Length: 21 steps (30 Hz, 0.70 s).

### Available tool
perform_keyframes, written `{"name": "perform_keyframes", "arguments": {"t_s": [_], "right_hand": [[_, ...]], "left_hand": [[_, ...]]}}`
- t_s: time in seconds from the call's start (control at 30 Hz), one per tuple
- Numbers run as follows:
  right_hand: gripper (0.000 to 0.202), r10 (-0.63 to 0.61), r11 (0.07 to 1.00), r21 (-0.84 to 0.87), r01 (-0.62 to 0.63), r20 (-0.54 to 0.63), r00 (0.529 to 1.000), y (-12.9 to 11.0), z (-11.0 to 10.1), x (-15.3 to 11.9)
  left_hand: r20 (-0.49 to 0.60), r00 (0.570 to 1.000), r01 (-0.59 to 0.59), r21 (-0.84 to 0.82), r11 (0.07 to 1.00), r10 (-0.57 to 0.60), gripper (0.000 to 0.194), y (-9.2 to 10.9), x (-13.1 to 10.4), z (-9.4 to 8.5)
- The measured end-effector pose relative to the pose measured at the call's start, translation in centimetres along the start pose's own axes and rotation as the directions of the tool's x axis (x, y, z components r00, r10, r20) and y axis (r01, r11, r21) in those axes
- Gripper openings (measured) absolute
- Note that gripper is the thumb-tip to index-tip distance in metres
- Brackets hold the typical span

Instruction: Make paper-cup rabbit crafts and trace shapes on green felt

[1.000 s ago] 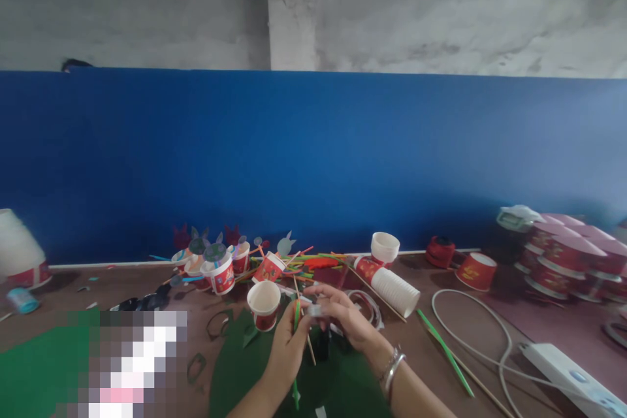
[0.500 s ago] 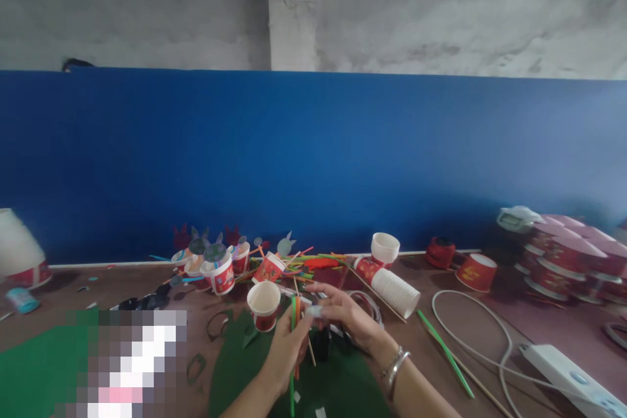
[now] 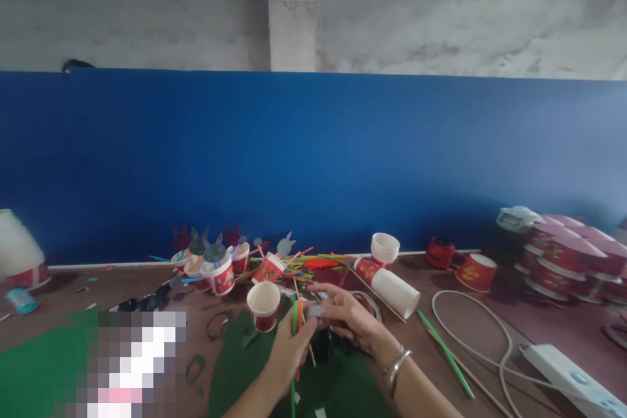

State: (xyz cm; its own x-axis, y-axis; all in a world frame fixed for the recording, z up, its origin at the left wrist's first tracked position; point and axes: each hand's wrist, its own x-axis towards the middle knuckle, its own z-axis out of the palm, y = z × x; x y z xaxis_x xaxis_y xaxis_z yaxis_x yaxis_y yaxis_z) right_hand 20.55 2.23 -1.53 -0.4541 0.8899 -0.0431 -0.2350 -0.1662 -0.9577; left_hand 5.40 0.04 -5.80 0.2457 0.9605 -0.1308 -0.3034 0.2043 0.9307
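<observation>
My left hand (image 3: 290, 347) is closed around a green straw (image 3: 293, 388) and an orange straw (image 3: 300, 315). A thin wooden stick (image 3: 312, 354) slants down beside its fingers. My right hand (image 3: 349, 315), a silver bangle on its wrist, meets the left fingertips. Its thumb and fingers are closed on a small, pale, see-through piece (image 3: 314, 311), perhaps tape, which the left thumb also touches. Below the hands is a dark object (image 3: 322, 344), partly hidden, over a green mat (image 3: 255, 385). Just left of my hands stands an open paper cup (image 3: 263, 299).
Red and white cups with animal cutouts (image 3: 218, 274) stand back left, by loose straws (image 3: 321, 263). A stack of cups (image 3: 396, 290) lies to the right. Farther right are a white cable (image 3: 470, 292), a power strip (image 3: 571, 375) and piled red tubs (image 3: 568, 258). A blue partition (image 3: 313, 157) closes the back.
Both hands stay nearly in place, still together. The right fingers and the pale piece have shifted slightly, and the left thumb sits a little farther right.
</observation>
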Motion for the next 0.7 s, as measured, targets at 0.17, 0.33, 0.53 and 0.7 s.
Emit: {"name": "perform_keyframes", "arguments": {"t_s": [0.17,0.33,0.53,0.7], "right_hand": [[0.048,0.035,0.999,0.009,-0.035,0.032,0.999,0.1,0.0,0.1],[0.047,0.052,0.998,0.036,-0.055,0.082,0.995,0.4,-0.4,0.2],[0.045,0.084,0.996,-0.031,-0.082,0.086,0.993,0.1,-0.1,0.1],[0.048,0.132,0.986,-0.113,-0.122,0.083,0.988,-0.2,0.1,-0.2]], "left_hand": [[-0.023,0.998,-0.05,0.006,0.999,0.051,0.061,-0.4,0.2,0.0],[0.003,0.996,-0.084,0.005,0.996,0.084,0.055,-0.7,0.4,-0.3],[-0.02,0.987,-0.159,0.009,0.987,0.159,0.048,-0.4,0.3,-0.2],[-0.018,0.97,-0.241,-0.022,0.97,0.241,0.045,-1.4,1.1,-0.6]]}}
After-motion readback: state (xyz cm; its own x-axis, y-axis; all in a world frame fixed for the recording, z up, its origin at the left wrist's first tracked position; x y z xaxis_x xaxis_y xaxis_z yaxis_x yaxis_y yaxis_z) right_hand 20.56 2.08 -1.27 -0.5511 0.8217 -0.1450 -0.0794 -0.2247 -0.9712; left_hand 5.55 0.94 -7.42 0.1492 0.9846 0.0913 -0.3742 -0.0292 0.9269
